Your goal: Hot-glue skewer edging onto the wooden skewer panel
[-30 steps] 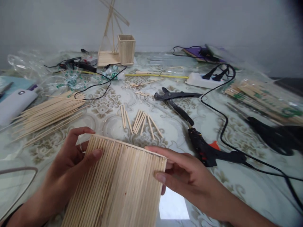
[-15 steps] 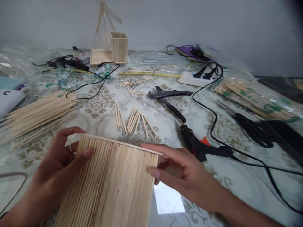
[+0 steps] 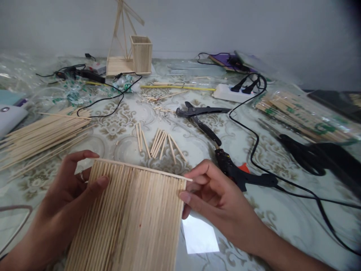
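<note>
A panel of wooden sticks (image 3: 135,218), laid side by side, is held up at the bottom middle of the view. One thin wooden stick (image 3: 149,169) runs crosswise along its far edge. My left hand (image 3: 76,195) grips the panel's left side, thumb on the upper face and forefinger curled round the far corner. At the right corner, my right hand (image 3: 217,199) pinches the panel, its thumb on the side edge and its forefinger at the cross stick's end. The other right fingers are partly hidden beneath.
Short cut sticks (image 3: 159,143) lie beyond the panel, with pincers (image 3: 197,113) and a glue gun (image 3: 237,173) to the right. Long sticks (image 3: 47,131) are piled left. Scissors (image 3: 299,154), a power strip (image 3: 234,93) and a stick-built model (image 3: 141,54) also stand or lie around.
My right forefinger has drawn back rightward along the cross stick to its end and is now more bent. The left hand keeps its hold; the panel has shifted slightly left.
</note>
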`<control>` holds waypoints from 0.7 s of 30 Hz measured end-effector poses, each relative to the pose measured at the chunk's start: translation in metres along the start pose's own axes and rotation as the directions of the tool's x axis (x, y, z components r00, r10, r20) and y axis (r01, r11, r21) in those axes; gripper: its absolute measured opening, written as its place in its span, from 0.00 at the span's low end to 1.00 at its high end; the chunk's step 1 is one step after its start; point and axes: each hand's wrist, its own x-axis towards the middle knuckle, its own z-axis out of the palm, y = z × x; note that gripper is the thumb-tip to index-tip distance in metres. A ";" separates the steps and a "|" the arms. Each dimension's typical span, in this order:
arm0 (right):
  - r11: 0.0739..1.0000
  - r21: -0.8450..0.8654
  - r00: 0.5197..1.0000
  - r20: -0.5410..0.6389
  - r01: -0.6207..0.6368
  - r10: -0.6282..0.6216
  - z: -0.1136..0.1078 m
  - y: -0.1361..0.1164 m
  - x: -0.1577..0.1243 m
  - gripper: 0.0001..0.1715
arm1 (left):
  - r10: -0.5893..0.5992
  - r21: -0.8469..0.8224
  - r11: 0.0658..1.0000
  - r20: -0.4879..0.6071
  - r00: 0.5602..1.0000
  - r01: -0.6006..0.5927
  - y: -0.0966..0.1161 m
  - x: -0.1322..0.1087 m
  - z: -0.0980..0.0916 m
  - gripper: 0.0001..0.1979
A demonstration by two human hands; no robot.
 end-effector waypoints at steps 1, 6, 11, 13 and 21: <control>1.000 -0.008 1.000 -0.005 -0.009 0.008 0.000 0.000 0.000 0.15 | -0.004 0.004 1.000 -0.007 1.000 0.004 0.000 0.000 0.000 0.30; 1.000 -0.007 0.999 -0.021 0.026 -0.026 -0.002 0.000 0.002 0.14 | 0.047 -0.013 0.999 0.014 0.999 -0.047 -0.008 0.004 -0.007 0.30; 0.999 0.013 0.999 -0.030 0.031 -0.031 -0.002 0.001 0.002 0.13 | 0.071 -0.010 0.997 0.008 0.997 -0.071 -0.012 0.006 -0.009 0.30; 0.999 0.016 0.999 -0.030 0.029 -0.029 -0.003 0.001 0.002 0.13 | 0.076 -0.014 0.997 0.010 0.997 -0.075 -0.010 0.005 -0.006 0.30; 0.999 0.038 0.999 -0.046 0.000 0.002 -0.001 0.000 0.003 0.14 | 0.070 -0.076 0.995 0.024 0.997 -0.068 -0.008 0.004 0.001 0.26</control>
